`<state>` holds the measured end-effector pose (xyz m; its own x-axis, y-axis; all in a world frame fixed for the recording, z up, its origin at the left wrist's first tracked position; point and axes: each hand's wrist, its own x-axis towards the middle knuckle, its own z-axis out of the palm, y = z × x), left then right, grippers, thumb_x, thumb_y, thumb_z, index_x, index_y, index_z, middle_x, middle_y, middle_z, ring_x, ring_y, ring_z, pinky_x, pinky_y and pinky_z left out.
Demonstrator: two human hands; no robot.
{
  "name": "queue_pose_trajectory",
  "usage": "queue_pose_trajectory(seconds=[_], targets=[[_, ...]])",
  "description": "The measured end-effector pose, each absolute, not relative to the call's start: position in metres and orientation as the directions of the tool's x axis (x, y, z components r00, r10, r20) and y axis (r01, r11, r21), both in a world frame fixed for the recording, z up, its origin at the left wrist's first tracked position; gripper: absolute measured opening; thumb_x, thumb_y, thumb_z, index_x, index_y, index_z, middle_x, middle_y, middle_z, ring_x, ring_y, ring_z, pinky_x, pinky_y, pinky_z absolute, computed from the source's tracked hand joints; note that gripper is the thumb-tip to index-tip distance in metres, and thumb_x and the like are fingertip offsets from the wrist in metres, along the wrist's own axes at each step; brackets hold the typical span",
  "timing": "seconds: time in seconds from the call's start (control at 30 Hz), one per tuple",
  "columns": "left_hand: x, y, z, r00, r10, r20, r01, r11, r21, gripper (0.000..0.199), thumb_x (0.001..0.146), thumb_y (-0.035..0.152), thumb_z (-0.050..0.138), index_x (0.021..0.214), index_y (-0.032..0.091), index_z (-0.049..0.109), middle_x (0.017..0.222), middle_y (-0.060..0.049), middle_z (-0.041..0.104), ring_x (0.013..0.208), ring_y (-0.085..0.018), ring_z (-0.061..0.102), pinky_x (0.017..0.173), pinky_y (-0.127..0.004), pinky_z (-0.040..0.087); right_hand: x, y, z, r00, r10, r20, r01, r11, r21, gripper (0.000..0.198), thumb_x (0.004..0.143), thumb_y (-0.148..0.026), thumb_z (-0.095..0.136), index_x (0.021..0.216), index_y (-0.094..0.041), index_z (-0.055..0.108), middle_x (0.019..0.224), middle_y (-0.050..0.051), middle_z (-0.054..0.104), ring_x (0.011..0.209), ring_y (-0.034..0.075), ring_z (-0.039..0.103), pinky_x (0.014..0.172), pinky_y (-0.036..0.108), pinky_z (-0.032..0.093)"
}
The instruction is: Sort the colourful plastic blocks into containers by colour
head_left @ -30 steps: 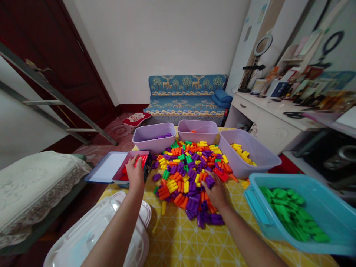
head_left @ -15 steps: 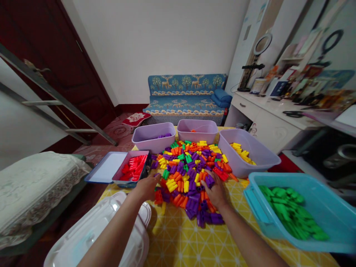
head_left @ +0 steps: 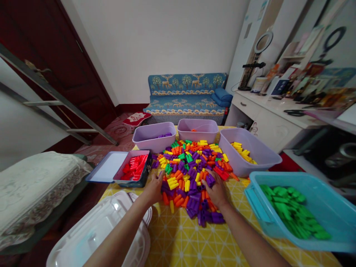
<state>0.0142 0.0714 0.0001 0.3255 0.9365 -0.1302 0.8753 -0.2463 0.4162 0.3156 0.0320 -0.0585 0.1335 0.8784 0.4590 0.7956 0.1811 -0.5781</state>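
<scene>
A heap of small plastic tube-shaped pieces [head_left: 185,185] in purple, orange, yellow and green lies on the yellow patterned tablecloth [head_left: 178,237]. At the heap's left edge is my left hand [head_left: 154,188], its fingers apart and against the outer pieces, gripping none that I can see. My right hand [head_left: 218,191] rests on the right side of the heap. Between its thumb and fingers sits a purple tube piece [head_left: 210,181]. Several red pieces [head_left: 221,173] lie just beyond that hand.
Three lilac bins stand behind the heap: one with purple pieces [head_left: 165,135], one with an orange bit [head_left: 194,130], one with yellow pieces [head_left: 243,152]. Red pieces fill a tin [head_left: 135,167] at left; a turquoise tub [head_left: 343,222] holds green ones. A white lid [head_left: 97,230] lies front left.
My left hand has shifted right, drawing the heap's left edge inward with the pieces there. My right hand stays nearly in place at the purple piece.
</scene>
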Motion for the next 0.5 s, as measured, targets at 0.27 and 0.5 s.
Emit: queue_pose_trajectory(seconds=[0.27, 0.5], targets=[[0.048, 0.074, -0.007, 0.081, 0.981, -0.175, 0.402, 0.128, 0.907, 0.109, 0.049, 0.028, 0.086, 0.145, 0.018, 0.035, 0.111, -0.011, 0.065, 0.09, -0.025, 0.066, 0.077, -0.036, 0.054, 0.316, 0.032, -0.06, 0.129, 0.874, 0.469, 0.799, 0.189, -0.572, 0.046, 0.091, -0.04, 0.052, 0.134, -0.022, 0.052, 0.127, 0.011, 0.06, 0.123, 0.026, 0.054, 0.107, 0.047, 0.043], [0.086, 0.079, 0.028, 0.192, 0.978, -0.086, 0.116, 0.064, 0.991, 0.074, 0.058, 0.029, 0.085, 0.127, 0.019, 0.06, 0.106, -0.009, 0.07, 0.096, -0.026, 0.068, 0.08, -0.035, 0.055, 0.317, 0.034, -0.062, 0.135, 0.864, 0.486, 0.797, 0.197, -0.571, 0.046, 0.087, -0.031, 0.053, 0.133, -0.026, 0.053, 0.126, 0.009, 0.062, 0.122, 0.025, 0.055, 0.106, 0.048, 0.044]])
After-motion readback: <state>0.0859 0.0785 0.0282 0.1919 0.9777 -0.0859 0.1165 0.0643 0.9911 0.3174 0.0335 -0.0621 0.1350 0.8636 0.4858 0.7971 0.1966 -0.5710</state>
